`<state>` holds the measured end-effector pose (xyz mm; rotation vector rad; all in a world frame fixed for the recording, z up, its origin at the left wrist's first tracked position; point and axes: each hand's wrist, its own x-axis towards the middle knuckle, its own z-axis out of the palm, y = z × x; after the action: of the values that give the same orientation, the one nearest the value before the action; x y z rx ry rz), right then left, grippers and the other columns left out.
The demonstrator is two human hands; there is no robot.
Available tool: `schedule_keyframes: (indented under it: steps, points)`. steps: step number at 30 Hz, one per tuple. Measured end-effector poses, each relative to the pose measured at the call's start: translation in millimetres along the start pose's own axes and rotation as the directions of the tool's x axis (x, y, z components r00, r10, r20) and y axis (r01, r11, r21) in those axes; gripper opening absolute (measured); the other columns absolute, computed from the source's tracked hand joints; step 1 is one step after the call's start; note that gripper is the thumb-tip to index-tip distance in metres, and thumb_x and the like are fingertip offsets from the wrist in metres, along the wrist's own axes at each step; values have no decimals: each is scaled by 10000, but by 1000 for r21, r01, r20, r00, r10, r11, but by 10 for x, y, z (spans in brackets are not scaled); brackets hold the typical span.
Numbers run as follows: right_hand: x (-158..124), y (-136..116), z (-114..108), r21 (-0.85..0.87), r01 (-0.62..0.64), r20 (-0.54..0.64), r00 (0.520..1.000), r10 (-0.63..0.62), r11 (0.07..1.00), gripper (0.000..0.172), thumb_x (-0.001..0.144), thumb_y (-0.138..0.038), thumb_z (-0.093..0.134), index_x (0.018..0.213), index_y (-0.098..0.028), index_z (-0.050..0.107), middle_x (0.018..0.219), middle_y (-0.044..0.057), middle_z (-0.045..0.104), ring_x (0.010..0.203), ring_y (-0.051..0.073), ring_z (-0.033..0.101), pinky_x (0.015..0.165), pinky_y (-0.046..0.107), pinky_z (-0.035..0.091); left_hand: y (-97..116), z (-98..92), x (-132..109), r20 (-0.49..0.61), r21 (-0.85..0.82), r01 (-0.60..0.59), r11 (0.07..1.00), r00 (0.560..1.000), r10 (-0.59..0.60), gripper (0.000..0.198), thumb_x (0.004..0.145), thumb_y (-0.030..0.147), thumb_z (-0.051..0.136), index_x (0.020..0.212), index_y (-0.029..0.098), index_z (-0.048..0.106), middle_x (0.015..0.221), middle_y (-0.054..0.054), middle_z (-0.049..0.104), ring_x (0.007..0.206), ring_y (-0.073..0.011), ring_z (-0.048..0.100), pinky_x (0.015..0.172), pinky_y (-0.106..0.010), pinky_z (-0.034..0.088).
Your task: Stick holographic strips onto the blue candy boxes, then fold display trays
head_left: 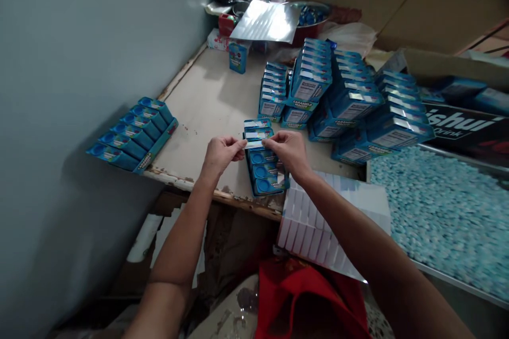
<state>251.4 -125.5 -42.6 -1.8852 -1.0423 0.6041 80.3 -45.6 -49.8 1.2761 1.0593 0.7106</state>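
A small pale label strip (254,144) is stretched between my two hands. My left hand (221,156) pinches its left end, and the fingertips of my right hand (290,152) pinch the other. Directly beneath lies a blue display tray (254,183) with a row of small blue candy boxes (265,171). White strips show across the boxes at the far end, while the nearer ones show round blue circles. Close to my right forearm, a sheet of white labels (306,217) overhangs the table's front edge.
Another filled blue tray (135,132) stands at the table's left edge. Stacked blue trays (312,77) fill the right side, beside a bin of pale blue candies (445,217). A single blue box (237,58) stands farther back. A red bag (302,291) is below.
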Motion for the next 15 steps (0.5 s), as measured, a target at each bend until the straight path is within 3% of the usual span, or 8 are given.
schedule_keyframes:
  steps: [7,11,15]
  points:
    - [136,74,-10,-94,-25,-32,999,22,995,279,630,-402,796,634,-221,584,630,-16,603,613,155,517,560,278,335,-257,84,6,14,-172,136,976,991,-136,554,496,609,931,652,144,674,630,-67,709,508,-103,604,506,-205,470]
    - [78,83,-5,2,-42,-53,998,42,999,219,679,-346,756,738,-227,582,650,-21,594,621,160,526,569,283,351,-466,192,13,-39,-267,218,939,971,-236,623,447,641,932,624,154,586,593,-23,667,461,-62,528,460,-181,389]
    - [-62,-34,-72,220,2,-183,982,39,976,296,758,-456,747,759,-241,542,611,-39,526,551,142,474,527,288,351,-532,232,9,-54,-210,177,962,980,-192,610,529,646,901,615,166,534,558,16,602,442,-48,440,435,-188,301]
